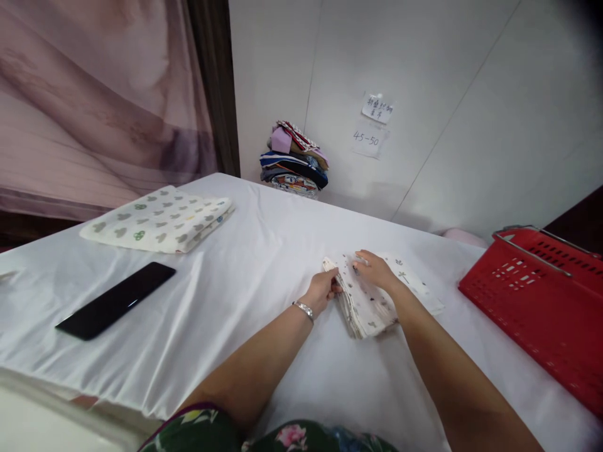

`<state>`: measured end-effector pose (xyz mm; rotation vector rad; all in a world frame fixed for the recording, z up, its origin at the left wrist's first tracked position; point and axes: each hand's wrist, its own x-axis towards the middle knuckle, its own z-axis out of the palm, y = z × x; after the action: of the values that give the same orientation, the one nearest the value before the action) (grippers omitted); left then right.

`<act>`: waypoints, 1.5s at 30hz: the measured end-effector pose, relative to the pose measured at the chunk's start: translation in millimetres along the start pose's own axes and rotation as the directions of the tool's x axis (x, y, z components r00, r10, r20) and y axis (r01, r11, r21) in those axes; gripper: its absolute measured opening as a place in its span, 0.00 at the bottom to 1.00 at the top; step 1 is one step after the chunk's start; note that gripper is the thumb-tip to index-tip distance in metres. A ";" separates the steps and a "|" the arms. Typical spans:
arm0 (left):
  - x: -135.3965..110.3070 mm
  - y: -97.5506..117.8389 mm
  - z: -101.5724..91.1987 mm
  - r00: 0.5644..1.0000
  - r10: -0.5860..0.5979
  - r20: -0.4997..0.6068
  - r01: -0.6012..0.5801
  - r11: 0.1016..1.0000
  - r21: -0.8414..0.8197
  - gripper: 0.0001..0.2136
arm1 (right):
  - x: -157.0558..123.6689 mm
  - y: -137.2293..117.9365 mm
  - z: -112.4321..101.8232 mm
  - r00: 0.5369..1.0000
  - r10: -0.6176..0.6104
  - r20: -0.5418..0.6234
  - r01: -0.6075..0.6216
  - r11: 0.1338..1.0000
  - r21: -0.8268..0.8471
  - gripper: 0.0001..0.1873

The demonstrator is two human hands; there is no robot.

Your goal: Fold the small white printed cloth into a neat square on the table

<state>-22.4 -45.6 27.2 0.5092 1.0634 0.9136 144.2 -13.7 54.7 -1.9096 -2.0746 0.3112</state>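
A white cloth with small dark prints (365,301) lies folded in several layers on the white-covered table (235,295). Its left edge is pinched between the thumb and fingers of my left hand (324,289), which wears a silver bracelet on the wrist. On top of the same cloth rests my right hand (377,270), its fingers stretched out and apart. Part of the cloth stretches out beyond my right hand, flatter against the table. My right forearm hides some of the cloth's right side.
At the left lies another folded cloth (157,220) with grey and green prints, above a black flat slab (117,300). A red plastic basket (541,301) with metal handles stands at the right. Folded fabrics (294,160) are stacked beyond the far edge, by the wall with paper notes (370,139).
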 end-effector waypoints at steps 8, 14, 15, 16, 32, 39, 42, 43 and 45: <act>14.0 5.6 1.9 1.000 0.005 0.010 -0.005 1.000 0.003 0.12 | 24.0 6.8 22.6 1.000 -0.013 0.028 0.015 0.998 -0.063 0.23; 11.7 3.3 -4.7 0.995 0.091 0.040 -0.091 0.996 0.012 0.11 | 24.2 10.8 39.8 0.999 0.002 0.042 0.003 0.994 -0.112 0.24; 10.6 3.4 -5.1 0.994 0.100 0.034 -0.101 0.995 0.018 0.11 | 24.4 11.0 40.1 0.999 0.001 0.048 0.005 0.993 -0.116 0.25; 9.8 3.8 -5.2 0.994 0.106 0.025 -0.107 0.994 0.024 0.10 | 24.6 11.0 40.0 0.999 0.000 0.053 0.006 0.993 -0.119 0.24; 16.2 15.8 -8.1 0.997 0.021 0.070 -0.021 1.000 -0.001 0.10 | 20.1 7.8 51.1 0.998 -0.048 -0.039 0.038 0.974 -0.224 0.24; 15.2 12.4 -11.3 0.985 0.093 0.148 -0.102 0.993 0.058 0.09 | 18.7 8.7 52.4 0.997 -0.058 -0.054 0.043 0.969 -0.244 0.23; 15.3 15.4 -12.0 0.988 0.128 0.088 -0.143 0.972 0.188 0.08 | 18.2 8.7 53.0 0.995 -0.072 -0.067 0.053 0.966 -0.252 0.23; 15.8 17.4 -12.3 0.988 0.141 0.066 -0.154 0.956 0.251 0.07 | 18.1 8.6 53.1 0.995 -0.075 -0.071 0.055 0.966 -0.254 0.23; 17.2 22.4 -13.5 0.985 0.169 0.037 -0.170 0.907 0.385 0.07 | 17.9 8.5 53.1 0.995 -0.077 -0.070 0.056 0.965 -0.255 0.23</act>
<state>-40.1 -19.8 29.1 0.9454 1.2182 0.8537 131.5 7.3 3.7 -1.9486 -2.2083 -0.0486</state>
